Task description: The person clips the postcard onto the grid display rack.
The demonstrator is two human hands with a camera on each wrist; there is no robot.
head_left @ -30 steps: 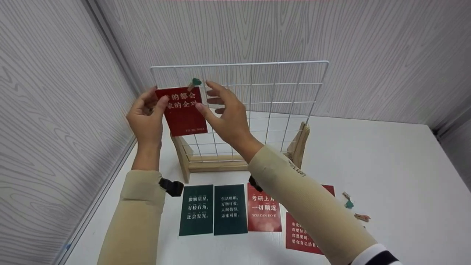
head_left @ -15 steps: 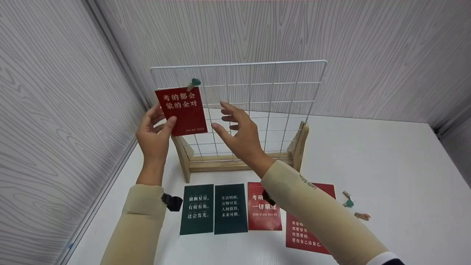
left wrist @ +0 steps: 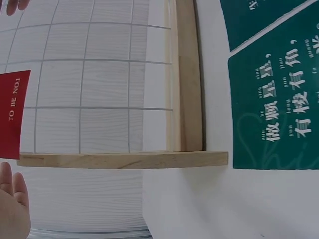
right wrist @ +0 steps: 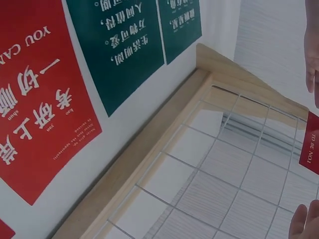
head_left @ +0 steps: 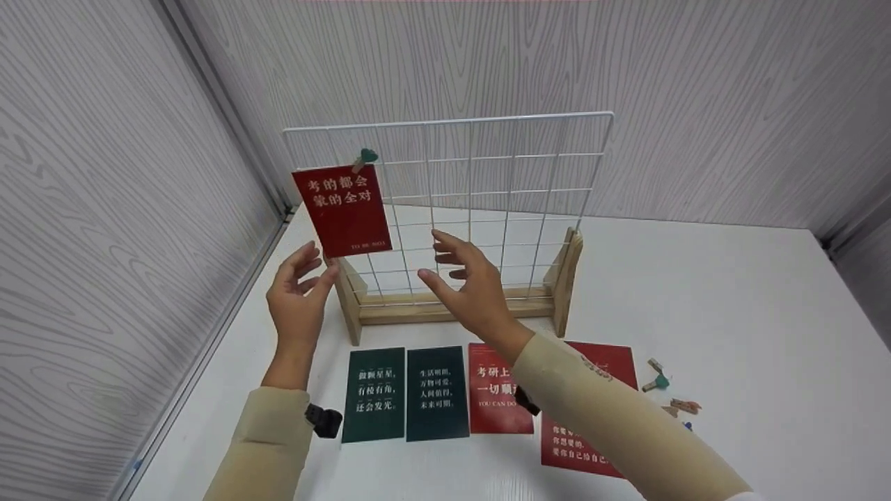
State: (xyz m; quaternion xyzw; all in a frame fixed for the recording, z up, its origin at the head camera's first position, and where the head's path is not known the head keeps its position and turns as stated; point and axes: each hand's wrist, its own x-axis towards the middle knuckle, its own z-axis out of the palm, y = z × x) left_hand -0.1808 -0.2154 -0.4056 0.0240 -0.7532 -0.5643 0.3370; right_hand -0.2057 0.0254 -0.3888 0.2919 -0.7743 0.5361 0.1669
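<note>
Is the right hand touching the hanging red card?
Apart. In the head view, a gap separates the right hand from the lower right corner of the hanging red card.

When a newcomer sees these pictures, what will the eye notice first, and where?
Probably the red card, hanging at the upper left of the wire grid with a green-topped clip on its top edge. Next may come the left hand, near the card's lower left corner, and the right hand, before the grid's middle, both holding nothing. Two dark green cards also stand out, side by side on the table.
</note>
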